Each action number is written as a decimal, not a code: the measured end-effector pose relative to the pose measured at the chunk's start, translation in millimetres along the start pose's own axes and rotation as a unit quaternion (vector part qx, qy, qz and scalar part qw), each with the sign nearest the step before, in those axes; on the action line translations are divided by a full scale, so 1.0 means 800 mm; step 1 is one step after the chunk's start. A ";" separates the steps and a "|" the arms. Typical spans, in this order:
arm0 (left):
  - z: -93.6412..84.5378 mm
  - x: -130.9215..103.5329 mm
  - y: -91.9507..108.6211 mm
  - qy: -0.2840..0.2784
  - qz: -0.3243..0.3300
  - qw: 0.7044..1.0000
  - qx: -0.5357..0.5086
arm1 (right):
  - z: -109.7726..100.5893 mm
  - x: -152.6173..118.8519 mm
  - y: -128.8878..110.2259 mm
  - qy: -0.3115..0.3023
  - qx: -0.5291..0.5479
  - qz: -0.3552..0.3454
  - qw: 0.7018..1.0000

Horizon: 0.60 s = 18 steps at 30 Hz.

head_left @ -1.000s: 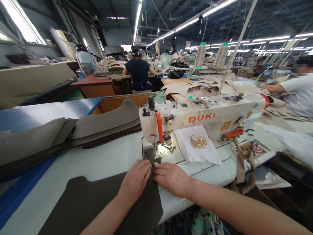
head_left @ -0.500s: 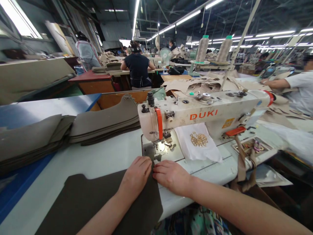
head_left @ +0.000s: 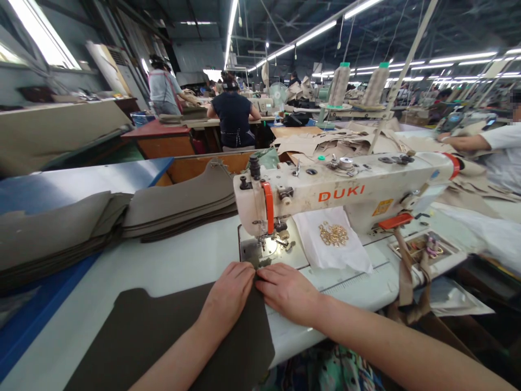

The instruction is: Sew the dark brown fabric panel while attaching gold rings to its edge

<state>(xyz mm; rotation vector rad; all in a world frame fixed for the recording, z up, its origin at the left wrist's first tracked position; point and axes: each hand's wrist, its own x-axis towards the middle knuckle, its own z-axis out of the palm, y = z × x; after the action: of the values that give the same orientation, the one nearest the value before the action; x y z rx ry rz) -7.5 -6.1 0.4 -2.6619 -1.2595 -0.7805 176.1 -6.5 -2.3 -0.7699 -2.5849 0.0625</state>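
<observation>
A dark brown fabric panel (head_left: 163, 336) lies flat on the white sewing table (head_left: 171, 266), its far corner just short of the needle. My left hand (head_left: 230, 296) presses palm-down on the panel near that corner. My right hand (head_left: 287, 290) rests beside it, fingertips pinching the panel's right edge. Both hands sit directly in front of the presser foot (head_left: 266, 247) of the cream DUKI sewing machine (head_left: 342, 193).
Stacks of grey-brown cut panels (head_left: 122, 214) lie on the left of the table. A white cloth with small gold rings (head_left: 332, 234) lies under the machine arm. A tray of parts (head_left: 423, 247) sits at the right. Other people work at benches behind and at the right.
Both hands have slid the panel's corner slightly forward toward the needle. The view has shifted a little; a person at the back left has come further into view.
</observation>
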 end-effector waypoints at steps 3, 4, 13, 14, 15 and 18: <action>0.000 -0.002 0.000 0.014 0.005 1.000 0.000 | 0.002 0.001 0.000 -0.008 0.001 0.003 1.000; -0.001 -0.002 0.000 0.020 0.007 1.000 0.002 | 0.003 0.001 0.000 -0.009 -0.002 0.002 1.000; 0.010 0.017 -0.009 0.042 0.016 0.999 -0.014 | 0.004 0.008 0.021 -0.019 -0.050 -0.003 0.999; 0.014 0.021 -0.012 0.041 0.016 0.999 -0.016 | 0.004 0.009 0.026 -0.021 -0.055 -0.003 0.998; 0.017 0.025 -0.015 0.042 0.016 0.999 -0.019 | 0.003 0.011 0.031 -0.023 -0.059 -0.002 0.998; 0.026 0.037 -0.024 0.039 0.006 0.999 -0.034 | 0.002 0.015 0.043 -0.024 -0.062 0.001 0.998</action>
<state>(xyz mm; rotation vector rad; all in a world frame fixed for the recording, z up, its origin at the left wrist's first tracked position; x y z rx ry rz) 2.3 33.3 -5.3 -2.6608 -1.2180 -0.9315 183.7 28.8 -4.8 -0.8244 -2.6530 -0.0807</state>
